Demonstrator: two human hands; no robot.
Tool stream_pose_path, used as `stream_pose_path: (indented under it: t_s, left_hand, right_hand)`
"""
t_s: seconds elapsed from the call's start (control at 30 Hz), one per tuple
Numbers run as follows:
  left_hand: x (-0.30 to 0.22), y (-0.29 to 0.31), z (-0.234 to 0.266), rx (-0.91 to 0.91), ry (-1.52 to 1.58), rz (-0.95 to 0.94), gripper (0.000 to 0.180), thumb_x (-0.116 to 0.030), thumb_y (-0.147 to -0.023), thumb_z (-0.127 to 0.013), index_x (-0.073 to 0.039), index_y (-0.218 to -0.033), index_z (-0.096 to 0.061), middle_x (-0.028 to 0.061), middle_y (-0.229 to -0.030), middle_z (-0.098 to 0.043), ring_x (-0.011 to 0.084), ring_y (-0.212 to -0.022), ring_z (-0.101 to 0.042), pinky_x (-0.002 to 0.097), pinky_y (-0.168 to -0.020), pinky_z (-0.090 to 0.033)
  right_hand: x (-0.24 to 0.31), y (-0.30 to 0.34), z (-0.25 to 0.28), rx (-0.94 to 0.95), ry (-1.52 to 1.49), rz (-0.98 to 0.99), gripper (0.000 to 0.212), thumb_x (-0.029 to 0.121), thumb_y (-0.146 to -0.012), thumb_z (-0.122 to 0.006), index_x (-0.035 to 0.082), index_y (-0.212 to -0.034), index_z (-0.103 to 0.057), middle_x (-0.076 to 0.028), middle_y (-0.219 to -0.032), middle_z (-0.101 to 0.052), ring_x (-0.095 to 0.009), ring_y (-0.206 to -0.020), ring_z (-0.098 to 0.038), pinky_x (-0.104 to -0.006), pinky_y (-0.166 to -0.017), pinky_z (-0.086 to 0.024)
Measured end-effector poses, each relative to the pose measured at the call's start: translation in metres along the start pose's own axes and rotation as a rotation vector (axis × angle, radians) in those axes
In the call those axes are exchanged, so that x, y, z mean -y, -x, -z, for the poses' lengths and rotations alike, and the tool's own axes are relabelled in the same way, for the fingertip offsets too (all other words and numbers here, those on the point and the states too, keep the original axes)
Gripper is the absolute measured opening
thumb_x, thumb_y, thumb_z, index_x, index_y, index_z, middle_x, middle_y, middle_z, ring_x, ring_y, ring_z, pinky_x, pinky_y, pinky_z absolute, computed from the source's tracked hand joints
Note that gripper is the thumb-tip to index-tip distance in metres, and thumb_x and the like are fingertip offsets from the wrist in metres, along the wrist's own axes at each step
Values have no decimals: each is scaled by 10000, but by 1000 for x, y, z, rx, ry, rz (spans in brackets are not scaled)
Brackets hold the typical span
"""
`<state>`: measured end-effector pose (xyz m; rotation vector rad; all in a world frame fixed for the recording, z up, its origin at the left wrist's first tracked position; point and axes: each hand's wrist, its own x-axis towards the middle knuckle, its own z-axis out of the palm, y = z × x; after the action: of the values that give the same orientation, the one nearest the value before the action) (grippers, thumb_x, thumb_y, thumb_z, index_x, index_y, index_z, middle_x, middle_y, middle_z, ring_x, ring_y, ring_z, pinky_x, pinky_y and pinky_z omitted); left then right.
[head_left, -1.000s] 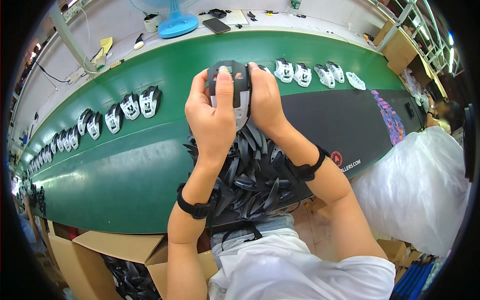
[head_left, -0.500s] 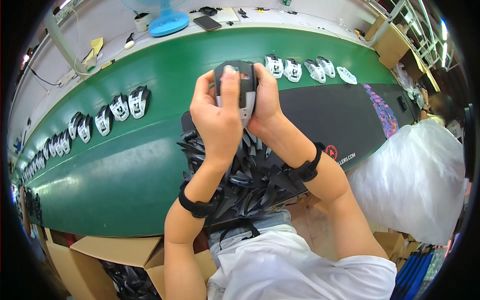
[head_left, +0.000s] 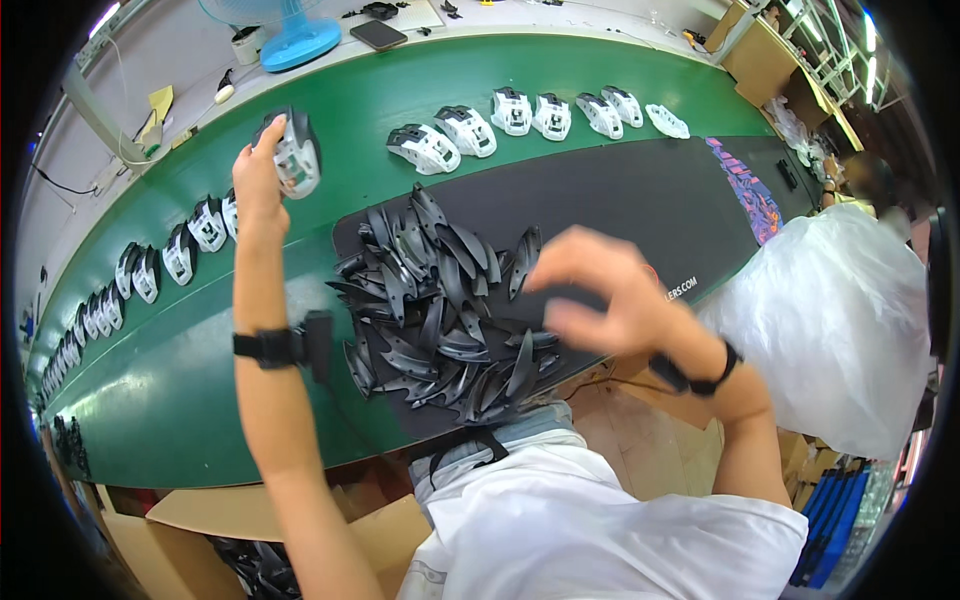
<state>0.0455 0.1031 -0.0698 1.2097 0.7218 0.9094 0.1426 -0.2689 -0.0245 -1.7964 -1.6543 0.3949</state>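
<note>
Seen from above, a person in a white shirt works at a long green conveyor belt (head_left: 420,110). The left hand (head_left: 258,175) is raised over the belt with its fingers wrapped around a black and white computer mouse shell (head_left: 297,153), gripping it at the far left of the work area. The right hand (head_left: 600,295) is blurred and hovers with fingers loosely spread and curled above a heap of black curved plastic side pieces (head_left: 440,295); it holds nothing that can be made out. The heap lies on a wide black desk mat (head_left: 620,200) that rests on the near edge of the belt, directly in front of the person. Beyond the mat, a row of white and black mouse shells (head_left: 530,115) stands on the belt, and another row (head_left: 150,270) curves away to the left. Both wrists wear black bands. A blue fan (head_left: 290,35) stands on the table behind the belt, and a clear plastic bag (head_left: 840,320) bulges at the right.
</note>
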Motion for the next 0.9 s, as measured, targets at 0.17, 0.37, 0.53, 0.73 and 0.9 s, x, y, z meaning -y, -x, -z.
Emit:
stream_pose_path:
  t_s: [0.17,0.37,0.53,0.73,0.9]
  left_hand:
    - [86,-78,42,-70,-675,-229,658,-422,-774,-711,80,-1166,-550,166,-1005,-643,254,-916,-616,346,-828,-474]
    - [109,-105,89,-379,-1335,-493,702,-542,-871,-509,56,-1236,-526,309,-1129,-555,450,-1094,-512,492,-942,-411]
    - [79,-72,45,-165,-1374,-890,493,-347,-824,-574,43,-1125,-582,241,-1099,-605,387,-1061,-546,483,-906,-428]
    - [43,-28,-15,284,-1239,-633,421,-321,-781,-605,15,-1034,-611,226,-1017,-639,377,-1004,-586,453,-895,-460]
    - [26,-7,-67,313,-1426,-113,661,-589,-786,-550,9,-1054,-637,202,-1045,-659,338,-1015,-622,406,-862,-486]
  right_hand:
    - [18,51,-76,141,278,149,786,421,-670,-762,196,-1359,-458,-137,-1444,-328,-379,-1317,-323,-508,-1031,-320]
    - [-15,29,-115,-34,284,128,668,395,-747,-706,168,-1331,-472,-128,-1377,-406,-336,-1295,-358,-508,-1050,-289]
    - [-35,10,-96,-117,387,116,512,355,-756,-688,152,-1207,-558,-95,-1260,-500,-302,-1197,-454,-498,-1010,-323]
    - [-43,-9,-80,-167,317,68,443,238,-766,-689,105,-1173,-576,-115,-1231,-525,-319,-1184,-467,-467,-1024,-328]
    - [-34,-10,-61,-245,289,86,330,141,-751,-704,76,-1063,-620,-112,-1172,-565,-320,-1101,-532,-416,-950,-411]
